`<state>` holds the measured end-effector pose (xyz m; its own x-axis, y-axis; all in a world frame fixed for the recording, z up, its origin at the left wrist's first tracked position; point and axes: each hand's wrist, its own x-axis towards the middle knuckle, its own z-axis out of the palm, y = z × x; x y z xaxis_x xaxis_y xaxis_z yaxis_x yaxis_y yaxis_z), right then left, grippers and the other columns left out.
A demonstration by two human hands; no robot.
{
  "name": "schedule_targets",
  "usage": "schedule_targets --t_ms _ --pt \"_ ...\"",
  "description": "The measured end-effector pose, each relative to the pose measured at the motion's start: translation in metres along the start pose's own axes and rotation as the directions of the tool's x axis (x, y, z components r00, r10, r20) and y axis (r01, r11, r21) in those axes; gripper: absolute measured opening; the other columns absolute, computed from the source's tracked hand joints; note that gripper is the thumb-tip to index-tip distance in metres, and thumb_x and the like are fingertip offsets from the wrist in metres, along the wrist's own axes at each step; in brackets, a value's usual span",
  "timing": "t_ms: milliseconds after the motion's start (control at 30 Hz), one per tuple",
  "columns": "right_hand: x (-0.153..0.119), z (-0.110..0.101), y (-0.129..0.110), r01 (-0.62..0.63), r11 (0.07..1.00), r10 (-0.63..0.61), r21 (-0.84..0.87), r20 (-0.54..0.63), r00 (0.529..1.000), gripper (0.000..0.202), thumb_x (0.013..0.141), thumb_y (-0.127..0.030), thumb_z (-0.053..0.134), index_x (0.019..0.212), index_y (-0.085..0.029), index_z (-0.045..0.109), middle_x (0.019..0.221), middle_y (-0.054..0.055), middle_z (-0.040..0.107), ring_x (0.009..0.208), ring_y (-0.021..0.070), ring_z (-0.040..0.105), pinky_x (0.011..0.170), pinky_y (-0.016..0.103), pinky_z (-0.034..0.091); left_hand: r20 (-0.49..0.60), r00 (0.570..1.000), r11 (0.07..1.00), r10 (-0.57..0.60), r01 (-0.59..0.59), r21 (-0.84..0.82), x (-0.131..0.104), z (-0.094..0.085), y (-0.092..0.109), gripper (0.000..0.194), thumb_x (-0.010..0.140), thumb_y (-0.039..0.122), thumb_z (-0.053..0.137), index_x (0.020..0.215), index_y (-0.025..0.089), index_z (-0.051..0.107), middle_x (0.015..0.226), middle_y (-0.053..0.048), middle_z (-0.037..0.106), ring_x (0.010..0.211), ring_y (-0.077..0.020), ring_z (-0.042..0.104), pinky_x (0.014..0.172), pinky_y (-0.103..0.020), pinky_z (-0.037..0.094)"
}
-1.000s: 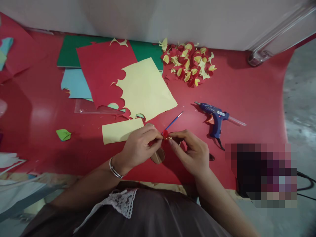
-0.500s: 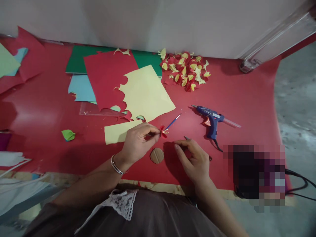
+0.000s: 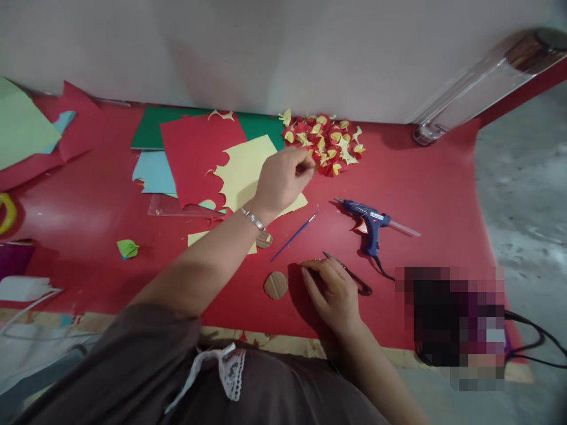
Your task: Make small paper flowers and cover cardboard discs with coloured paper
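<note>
My left hand (image 3: 283,180) reaches over the yellow paper to the near-left edge of a pile of red and yellow paper pieces (image 3: 325,141). Its fingertips are pinched together; what is between them, if anything, is hidden. On the red table surface, my right hand (image 3: 334,292) is curled, thumb and forefinger close together, with nothing identifiable in them. A dark, thin tool with a pointed tip (image 3: 358,280) lies partly behind it. Left of this hand is a round corrugated cardboard disc (image 3: 276,285). A second disc (image 3: 264,239) shows under my left wrist, near a blue thin paintbrush (image 3: 293,237).
A blue glue gun (image 3: 370,218) with a clear stick lies at the right, its cord running to a pixelated area. Red paper (image 3: 199,153), yellow paper (image 3: 243,168) and a green board (image 3: 153,127) overlap at the back. A green paper leaf (image 3: 128,248) lies at left.
My left hand has moved up and away from the front, from holding a small red paper flower near the brush to the paper pile. The right hand stays near its place; the view has shifted slightly.
</note>
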<state>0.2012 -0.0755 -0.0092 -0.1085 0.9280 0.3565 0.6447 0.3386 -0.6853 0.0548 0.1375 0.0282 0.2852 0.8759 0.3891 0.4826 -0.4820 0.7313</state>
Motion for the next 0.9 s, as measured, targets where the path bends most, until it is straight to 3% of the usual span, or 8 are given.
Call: schedule_targets --t_ms 133,233,367,467,567,667,767,900 --pt "0.000 0.000 0.001 -0.032 0.999 0.032 -0.022 0.001 0.999 0.010 0.105 -0.019 0.063 0.102 -0.023 0.072 0.087 0.005 0.079 0.076 0.0202 0.073 0.072 0.034 0.058 0.019 1.000 0.997 0.021 -0.022 0.069 0.061 0.032 -0.016 0.021 0.092 0.001 0.064 0.083 0.020 0.068 0.096 -0.007 0.075 0.091 -0.0221 0.068 0.088 -0.042 0.054" --pt "0.001 0.001 0.003 -0.035 0.999 0.035 -0.029 0.007 0.999 0.012 0.105 -0.020 0.062 0.101 -0.022 0.073 0.084 0.004 0.078 0.074 0.0199 0.072 0.070 0.034 0.057 0.030 0.999 0.991 0.022 -0.026 0.133 0.088 0.052 -0.027 0.022 0.090 0.000 0.064 0.082 0.020 0.068 0.098 -0.009 0.075 0.093 -0.0236 0.065 0.089 -0.043 0.052" --pt "0.001 0.001 0.004 -0.034 0.999 0.034 -0.015 0.016 0.999 0.011 0.105 -0.019 0.062 0.103 -0.022 0.073 0.085 0.005 0.078 0.074 0.0199 0.072 0.070 0.033 0.057 0.041 0.999 0.975 -0.006 -0.004 0.223 0.100 0.068 -0.042 0.021 0.091 0.002 0.068 0.080 0.019 0.069 0.101 -0.010 0.074 0.102 -0.0257 0.060 0.094 -0.044 0.051" --pt "0.000 0.002 0.006 -0.048 0.999 0.048 -0.009 0.017 0.999 0.011 0.104 -0.019 0.062 0.103 -0.022 0.073 0.085 0.005 0.078 0.074 0.0205 0.072 0.070 0.034 0.057 0.070 0.996 0.964 -0.054 0.034 0.263 0.098 0.068 -0.045 0.017 0.094 0.006 0.071 0.082 0.019 0.072 0.103 -0.010 0.073 0.107 -0.0249 0.057 0.097 -0.040 0.050" --pt "0.000 0.002 0.006 -0.045 0.999 0.046 -0.012 0.007 0.999 0.010 0.104 -0.018 0.063 0.103 -0.022 0.072 0.086 0.005 0.079 0.075 0.0205 0.073 0.071 0.034 0.057 0.064 0.996 0.963 -0.054 0.035 0.267 0.088 0.053 -0.036 0.015 0.094 0.007 0.072 0.087 0.019 0.073 0.109 -0.011 0.073 0.110 -0.0264 0.058 0.100 -0.041 0.050" --pt "0.001 0.001 0.005 -0.022 1.000 0.022 -0.020 -0.005 1.000 0.010 0.105 -0.019 0.062 0.103 -0.022 0.072 0.087 0.005 0.079 0.075 0.0198 0.073 0.071 0.034 0.059 0.087 0.995 0.956 -0.040 0.013 0.292 0.068 0.026 -0.015 0.015 0.098 0.009 0.067 0.091 0.021 0.074 0.108 -0.009 0.075 0.109 -0.0255 0.062 0.100 -0.042 0.052" --pt "0.001 -0.001 0.003 -0.004 0.999 0.003 -0.039 -0.011 1.000 0.011 0.105 -0.020 0.061 0.103 -0.023 0.072 0.086 0.005 0.079 0.074 0.0198 0.074 0.072 0.035 0.060 0.228 0.972 0.954 -0.056 -0.016 0.301 0.033 -0.009 0.007 0.016 0.097 0.012 0.066 0.088 0.021 0.075 0.103 -0.005 0.076 0.102 -0.0221 0.065 0.092 -0.038 0.054" --pt "0.000 -0.002 0.004 0.008 0.999 -0.008 -0.046 -0.008 1.000 0.011 0.105 -0.020 0.062 0.103 -0.023 0.073 0.087 0.005 0.080 0.075 0.0200 0.074 0.075 0.035 0.061 0.261 0.958 0.947 -0.120 0.032 0.319 -0.029 -0.061 0.018 0.011 0.094 0.016 0.073 0.086 0.023 0.075 0.093 -0.005 0.075 0.090 -0.0251 0.066 0.081 -0.042 0.053"
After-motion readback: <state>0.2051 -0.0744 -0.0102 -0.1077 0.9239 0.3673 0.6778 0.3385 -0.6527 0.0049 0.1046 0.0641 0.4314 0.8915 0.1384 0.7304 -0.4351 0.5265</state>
